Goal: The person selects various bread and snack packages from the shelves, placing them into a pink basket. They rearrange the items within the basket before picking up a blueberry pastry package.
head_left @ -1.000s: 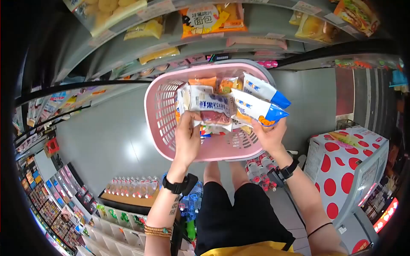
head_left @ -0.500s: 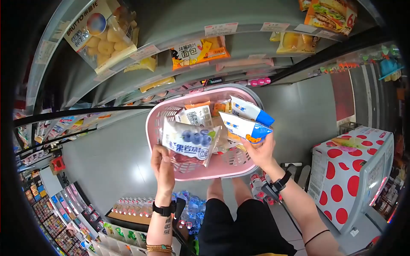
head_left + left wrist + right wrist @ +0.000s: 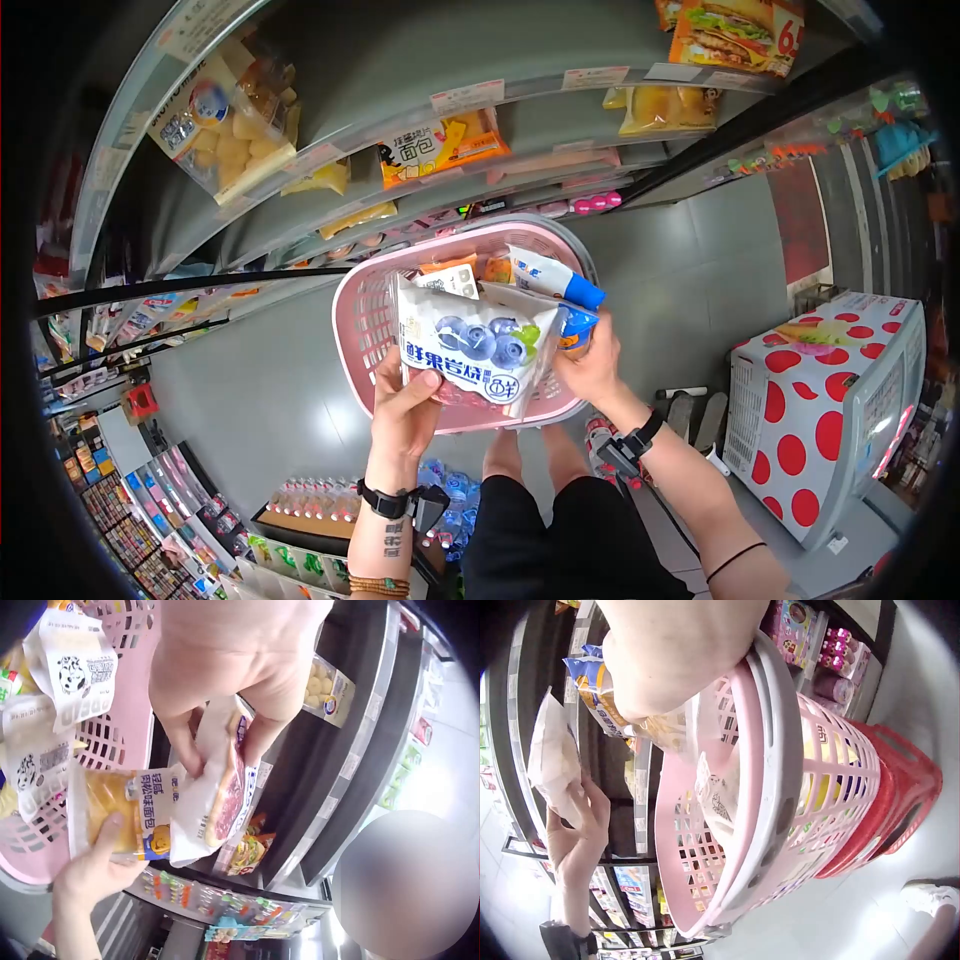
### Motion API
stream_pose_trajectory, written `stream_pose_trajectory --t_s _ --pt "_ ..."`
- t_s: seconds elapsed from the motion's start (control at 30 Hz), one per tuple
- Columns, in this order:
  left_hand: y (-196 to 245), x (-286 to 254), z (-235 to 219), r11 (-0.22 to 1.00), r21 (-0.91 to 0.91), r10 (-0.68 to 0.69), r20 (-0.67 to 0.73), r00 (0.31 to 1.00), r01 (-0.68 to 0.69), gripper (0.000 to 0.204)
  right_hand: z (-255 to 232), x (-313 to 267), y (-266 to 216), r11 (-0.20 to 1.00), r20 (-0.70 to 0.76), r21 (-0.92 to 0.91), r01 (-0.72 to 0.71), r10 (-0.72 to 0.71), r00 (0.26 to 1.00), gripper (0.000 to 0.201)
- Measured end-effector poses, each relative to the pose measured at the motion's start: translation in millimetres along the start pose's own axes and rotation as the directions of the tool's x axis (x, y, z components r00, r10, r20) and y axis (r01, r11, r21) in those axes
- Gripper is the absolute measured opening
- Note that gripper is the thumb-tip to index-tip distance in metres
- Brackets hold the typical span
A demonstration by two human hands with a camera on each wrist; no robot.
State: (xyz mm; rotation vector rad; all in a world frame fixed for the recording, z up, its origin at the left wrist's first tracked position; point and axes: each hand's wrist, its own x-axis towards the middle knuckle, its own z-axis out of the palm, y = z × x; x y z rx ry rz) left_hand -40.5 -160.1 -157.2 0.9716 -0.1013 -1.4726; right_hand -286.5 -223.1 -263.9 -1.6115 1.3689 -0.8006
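Observation:
My left hand [image 3: 405,405] pinches the blueberry bread bag [image 3: 470,345] between thumb and fingers, above the front of the pink basket [image 3: 350,330]. In the left wrist view that bag [image 3: 229,787] is seen from its side, gripped by the left hand [image 3: 232,667]. My right hand [image 3: 590,365] grips a blue and white bread bag [image 3: 577,325] at the basket's right side; the left wrist view shows yellow bread [image 3: 112,802] through its clear part. Another blue and white bag [image 3: 550,275] lies just behind it. Other packets [image 3: 450,280] are inside the basket.
Shelves [image 3: 400,60] with a bagged orange bread [image 3: 440,150] and other packs run across the front. A red-dotted white freezer [image 3: 800,420] stands at the right. Bottles [image 3: 310,498] are at the lower left. Under the pink basket is a red one [image 3: 900,780].
The blueberry bag has come up out of the basket toward the camera, its printed front now facing up. The right hand keeps its bag and has shifted slightly left. The view has turned toward the shelves.

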Motion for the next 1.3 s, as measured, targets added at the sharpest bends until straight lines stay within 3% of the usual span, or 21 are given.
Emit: stream_pose_trajectory --t_s 0.13,0.33,0.47,0.63,0.7,0.77,0.87,0.97,1.03,1.1,1.13,1.23,1.3 --pt "-5 1 12 1.000 -0.022 -0.019 0.007 1.000 0.019 0.064 2 0 7 0.997 -0.031 -0.007 0.078 -0.078 0.996 0.081" --pt "-12 8 32 0.999 0.051 -0.001 0.023 1.000 0.000 0.070 1 -2 5 0.999 -0.011 -0.027 0.038 -0.038 0.999 0.079" --pt "-1 16 54 0.990 0.133 0.039 -0.017 0.999 -0.036 0.061 -2 2 1 0.994 -0.017 -0.033 0.108 -0.108 0.994 0.075" --pt "54 38 128 0.917 0.302 0.244 0.090 0.966 -0.260 0.035 -3 5 0 0.991 -0.015 0.029 0.128 -0.128 0.992 0.071" --pt "76 47 157 0.887 0.362 0.292 0.038 0.956 -0.285 0.025 -4 6 -2 0.991 -0.012 0.031 0.130 -0.130 0.991 0.070" --pt "90 64 175 0.762 0.534 0.405 0.050 0.913 -0.367 0.024 -5 7 -3 0.991 -0.006 0.016 0.133 -0.133 0.991 0.070" --pt "98 96 206 0.754 0.503 0.442 0.088 0.893 -0.423 0.042 -5 6 -5 0.993 0.003 0.026 0.114 -0.114 0.994 0.071" --pt "103 121 222 0.668 0.588 0.476 0.133 0.870 -0.455 0.046 -5 7 -2 0.990 -0.005 0.018 0.143 -0.143 0.990 0.072" --pt "107 129 229 0.445 0.759 0.543 0.193 0.817 -0.475 0.061 -7 6 -4 0.990 0.010 -0.012 0.137 -0.137 0.990 0.073" --pt "101 162 230 0.494 0.761 0.604 0.048 0.795 -0.421 0.061 -8 6 -4 0.991 0.015 -0.029 0.134 -0.134 0.991 0.074" --pt "98 185 220 0.414 0.702 0.659 0.208 0.723 -0.579 0.074 -7 5 -4 0.991 0.015 -0.029 0.130 -0.130 0.991 0.074" --pt "96 210 216 0.282 0.765 0.643 0.297 0.706 -0.579 0.074 -6 4 -3 0.992 0.015 -0.018 0.126 -0.125 0.992 0.074" --pt "102 209 218 0.164 0.865 0.548 0.320 0.773 -0.474 0.081 -4 4 -3 0.992 0.019 -0.013 0.125 -0.125 0.992 0.074"
